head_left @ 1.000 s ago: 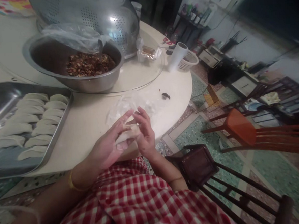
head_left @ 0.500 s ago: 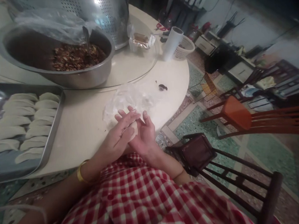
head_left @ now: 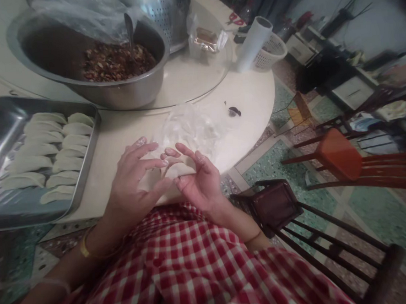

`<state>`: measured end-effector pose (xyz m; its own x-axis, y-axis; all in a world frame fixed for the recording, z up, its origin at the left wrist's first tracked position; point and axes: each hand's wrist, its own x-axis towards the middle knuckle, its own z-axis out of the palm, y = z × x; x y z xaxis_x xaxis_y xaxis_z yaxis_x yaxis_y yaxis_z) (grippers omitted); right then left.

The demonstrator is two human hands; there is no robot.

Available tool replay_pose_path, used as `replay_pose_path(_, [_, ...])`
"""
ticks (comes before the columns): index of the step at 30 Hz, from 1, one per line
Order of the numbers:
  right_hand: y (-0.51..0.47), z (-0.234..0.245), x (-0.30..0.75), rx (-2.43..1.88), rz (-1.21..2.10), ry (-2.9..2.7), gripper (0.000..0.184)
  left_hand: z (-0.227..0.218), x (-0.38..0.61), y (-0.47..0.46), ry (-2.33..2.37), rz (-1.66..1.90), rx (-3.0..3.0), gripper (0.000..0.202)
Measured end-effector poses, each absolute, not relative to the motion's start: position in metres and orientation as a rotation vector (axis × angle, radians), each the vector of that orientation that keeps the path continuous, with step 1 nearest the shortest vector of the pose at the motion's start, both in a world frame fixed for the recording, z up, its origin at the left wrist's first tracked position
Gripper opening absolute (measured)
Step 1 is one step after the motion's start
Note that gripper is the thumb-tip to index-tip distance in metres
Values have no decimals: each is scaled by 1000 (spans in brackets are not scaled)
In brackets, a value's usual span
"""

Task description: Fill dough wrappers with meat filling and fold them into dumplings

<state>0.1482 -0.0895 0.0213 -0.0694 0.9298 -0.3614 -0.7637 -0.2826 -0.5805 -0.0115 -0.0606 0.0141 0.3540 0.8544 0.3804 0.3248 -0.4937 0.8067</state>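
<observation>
A pale, half-moon dumpling (head_left: 180,170) rests in my right hand (head_left: 205,181), with the thumb and curled fingers around its right side and far edge. My left hand (head_left: 132,179) is at its left, fingers spread apart. The left thumb and index tips come up to the dumpling's left end; I cannot tell if they press on it. Flour whitens the fingertips of both hands. Several similar dumplings (head_left: 35,163) lie in two rows in a metal tray (head_left: 87,170) to the left.
Beyond the tray, a steel bowl (head_left: 124,95) holds dark chopped filling (head_left: 113,63) with a spoon (head_left: 129,28) standing in it. Clear plastic (head_left: 191,127) lies on the table past my hands. A plastic roll (head_left: 255,43) and white basket (head_left: 272,51) stand at the right edge. Chairs (head_left: 275,205) are on the right.
My left hand has lifted off my right palm and moved left, uncovering the dumpling. The view has shifted, so the table things sit farther right in the picture.
</observation>
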Motion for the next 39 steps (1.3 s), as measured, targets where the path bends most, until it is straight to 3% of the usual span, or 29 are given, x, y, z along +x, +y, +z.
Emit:
replay_pose_path(4, [-88, 20, 141, -822, 1611, -348, 34, 12, -10, -61, 1128, 1095, 2028, 22])
replay_pose_path(9, [-89, 15, 138, -859, 1567, -460, 24, 7, -4, -60, 1117, 1117, 2051, 16])
replay_pose_path(16, [-90, 19, 137, -791, 1593, -405, 28, 9, -5, -61, 1097, 1091, 2034, 6])
replay_pose_path(26, [-93, 17, 137, -733, 1655, -305, 10, -3, -11, -69, 1194, 1033, 2264, 11])
replay_pose_path(33, [-94, 18, 136, -783, 1621, -380, 19, -14, -24, -78, 1194, 880, 1970, 3])
replay_pose_path(39, [-94, 18, 138, -843, 1614, -377, 26, -11, -21, -74, 1249, 1011, 2044, 11])
